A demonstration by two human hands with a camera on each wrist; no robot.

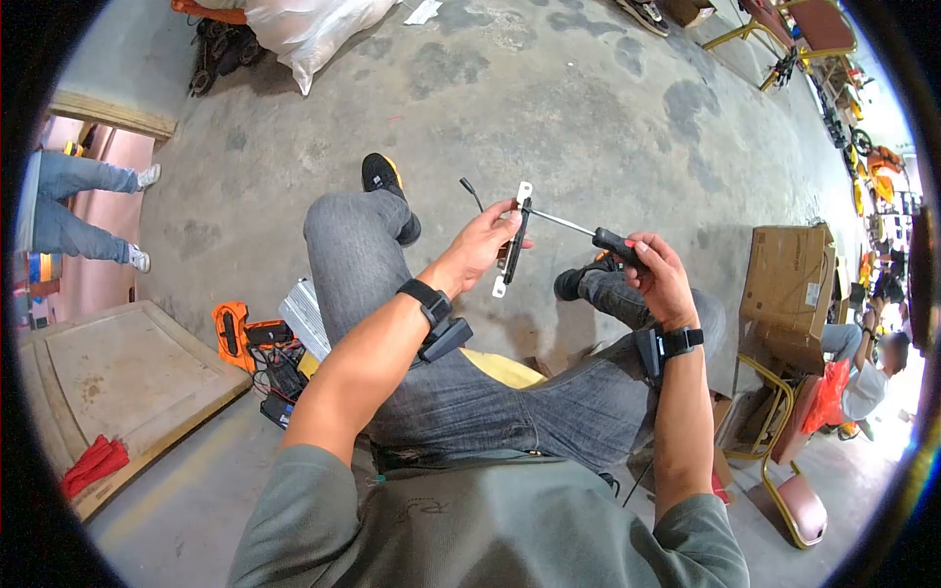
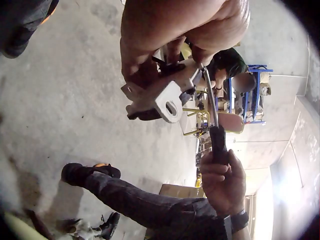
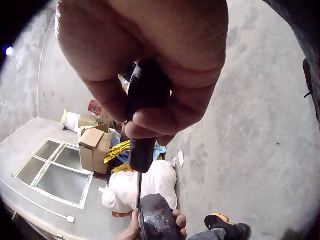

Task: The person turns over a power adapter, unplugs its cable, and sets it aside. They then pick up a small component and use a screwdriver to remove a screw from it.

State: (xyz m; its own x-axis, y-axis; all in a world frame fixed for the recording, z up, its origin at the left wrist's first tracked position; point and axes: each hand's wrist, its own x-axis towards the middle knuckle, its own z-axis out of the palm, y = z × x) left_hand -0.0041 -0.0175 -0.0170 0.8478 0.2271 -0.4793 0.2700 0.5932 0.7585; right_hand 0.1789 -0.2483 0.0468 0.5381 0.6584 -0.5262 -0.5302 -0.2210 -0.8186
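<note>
In the head view my left hand (image 1: 478, 245) grips a long dark part with pale metal mounting tabs (image 1: 511, 247), held up over the floor between my knees. A short black cable (image 1: 471, 192) sticks out beyond that hand. My right hand (image 1: 664, 278) holds a screwdriver (image 1: 610, 240) by its black handle, its shaft pointing left. The screwdriver's tip meets the part near its upper tab. From the left wrist, a tab with an oval slot (image 2: 170, 106) shows close up. In the right wrist view, fingers (image 3: 155, 122) wrap the handle; the part's dark rounded side (image 3: 159, 220) lies beyond.
Left of my legs, an orange-and-black tool (image 1: 231, 335) and loose cables lie beside a low wooden panel (image 1: 137, 358) with a red cloth (image 1: 95, 465). A cardboard box (image 1: 784, 284) and a chair (image 1: 784, 431) stand at right. A white sack (image 1: 309, 39) lies ahead.
</note>
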